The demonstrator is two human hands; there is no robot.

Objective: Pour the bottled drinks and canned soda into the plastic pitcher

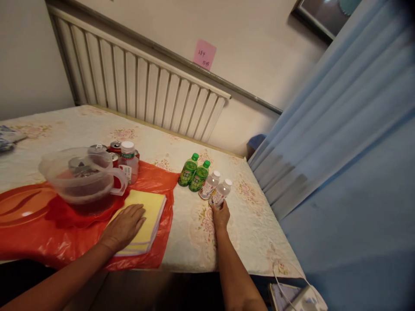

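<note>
My left hand [128, 224] rests flat, fingers stretched out, on a stack of yellow paper [151, 203]. The stack lies on a red plastic bag [168, 207] spread over the bed or table. With its fingers round the lower part, my right hand [221, 214] holds a clear white-capped bottle [222, 191], which stands at the right end of a row. Beside it come another white-capped bottle [209, 185] and two green-capped bottles with green labels [199, 176] [188, 169], all upright and close together.
Left of the paper, a clear plastic jug [74, 185] stands on the red bag. Behind it are a white-lidded jar [128, 162] and several red cans [116, 147]. A radiator [145, 82] runs along the wall, and a blue curtain [340, 129] hangs at the right.
</note>
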